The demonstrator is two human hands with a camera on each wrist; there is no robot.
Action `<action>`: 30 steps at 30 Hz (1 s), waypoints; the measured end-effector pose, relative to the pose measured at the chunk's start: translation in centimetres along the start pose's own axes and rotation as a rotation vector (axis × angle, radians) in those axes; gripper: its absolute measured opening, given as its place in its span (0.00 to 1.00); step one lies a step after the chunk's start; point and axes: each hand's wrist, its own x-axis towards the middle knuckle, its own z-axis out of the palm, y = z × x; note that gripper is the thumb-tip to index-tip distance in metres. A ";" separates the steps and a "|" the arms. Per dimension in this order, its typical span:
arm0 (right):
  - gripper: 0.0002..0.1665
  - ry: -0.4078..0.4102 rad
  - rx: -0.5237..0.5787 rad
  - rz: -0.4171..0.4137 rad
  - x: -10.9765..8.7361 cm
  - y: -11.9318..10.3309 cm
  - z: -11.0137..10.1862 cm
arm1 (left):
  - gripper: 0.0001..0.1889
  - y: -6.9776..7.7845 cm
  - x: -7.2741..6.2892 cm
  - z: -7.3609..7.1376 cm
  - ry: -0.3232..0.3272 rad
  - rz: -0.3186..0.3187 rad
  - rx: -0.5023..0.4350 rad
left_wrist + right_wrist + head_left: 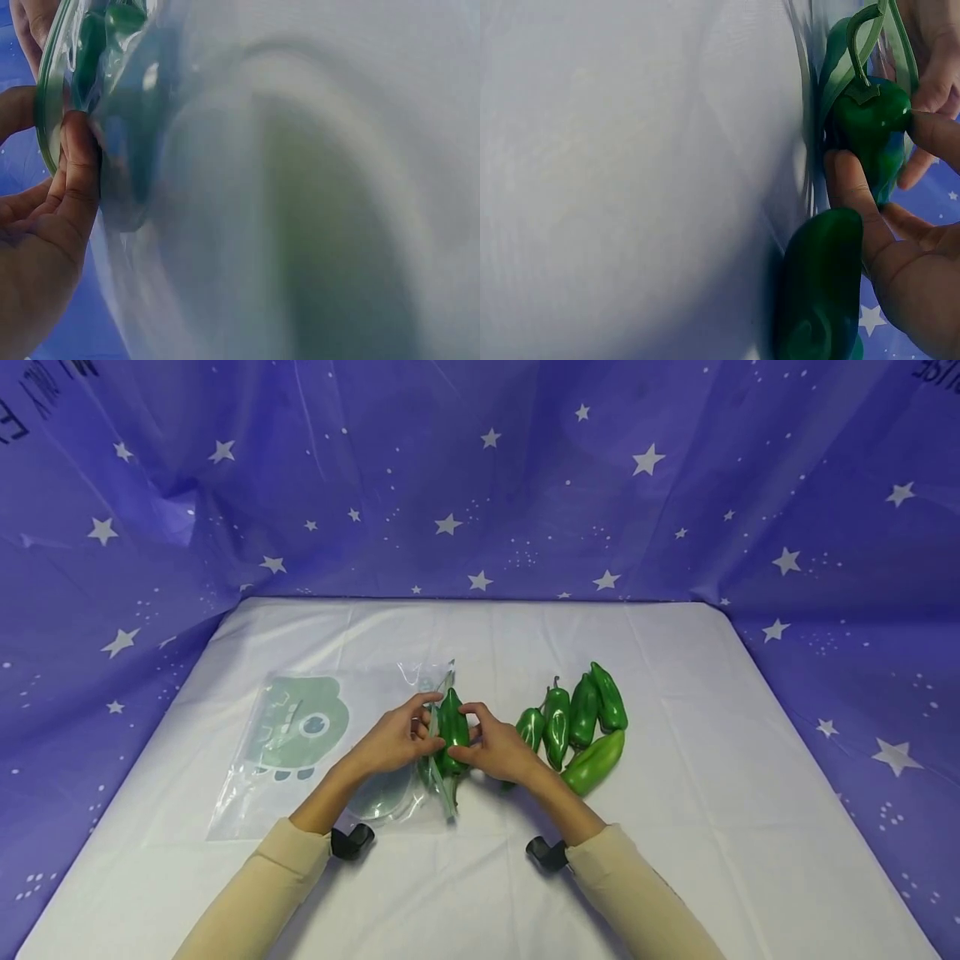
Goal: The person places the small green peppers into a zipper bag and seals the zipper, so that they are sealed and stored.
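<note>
A clear zip bag (240, 810) printed with a green cartoon monster lies on the table, its green-edged mouth facing right. My left hand (393, 737) pinches the rim of that mouth between thumb and fingers. Between thumb and fingertips, my right hand (498, 745) holds a green pepper (870, 120) right at the opening, its curved stem pointing toward me. In the left wrist view, more green pepper (91, 49) shows through the plastic beside the left fingers (79, 157).
To the right of my right hand lies a group of several green peppers (557, 718), including a lighter one (596, 763) in front. A white cloth covers the table (712, 827). A purple star-patterned sheet (540, 485) hangs behind and at the sides.
</note>
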 end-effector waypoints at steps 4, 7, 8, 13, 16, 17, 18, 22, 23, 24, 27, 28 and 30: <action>0.39 -0.006 0.008 0.003 0.0 -0.3 0.4 | 0.35 0.1 0.1 0.0 -0.001 0.015 0.007; 0.39 -0.006 0.028 0.006 0.1 -0.3 0.6 | 0.35 0.2 0.0 0.0 -0.005 0.014 -0.006; 0.39 -0.006 0.042 0.010 0.1 -0.3 0.7 | 0.35 0.2 0.0 0.0 -0.005 0.013 -0.009; 0.39 -0.001 0.162 0.028 0.2 0.0 0.9 | 0.34 0.1 -0.1 -0.1 0.009 -0.004 -0.006; 0.38 0.016 0.220 0.034 0.3 0.2 1.0 | 0.34 0.1 -0.2 -0.1 0.008 -0.007 -0.005; 0.38 0.022 0.231 0.034 0.3 0.3 1.0 | 0.33 0.1 -0.2 -0.1 0.006 -0.008 -0.008; 0.38 0.027 0.237 0.033 0.4 0.3 1.1 | 0.33 0.1 -0.2 -0.1 0.005 -0.007 -0.010; 0.37 0.024 0.261 0.040 0.5 0.5 1.3 | 0.32 0.1 -0.2 -0.1 0.008 -0.003 -0.022; 0.37 0.019 0.267 0.043 0.6 0.5 1.4 | 0.32 0.1 -0.2 -0.1 0.011 0.002 -0.024; 0.37 0.014 0.274 0.045 0.6 0.5 1.5 | 0.32 0.1 -0.2 -0.1 0.014 0.007 -0.024; 0.37 -0.001 0.289 0.043 0.6 0.5 1.7 | 0.31 0.0 -0.2 -0.1 0.024 0.025 -0.025; 0.37 -0.004 0.289 0.041 0.6 0.6 1.7 | 0.31 -0.1 -0.2 -0.1 0.028 0.030 -0.026; 0.37 -0.010 0.295 0.038 0.7 0.6 1.8 | 0.31 -0.1 -0.2 -0.1 0.033 0.032 -0.029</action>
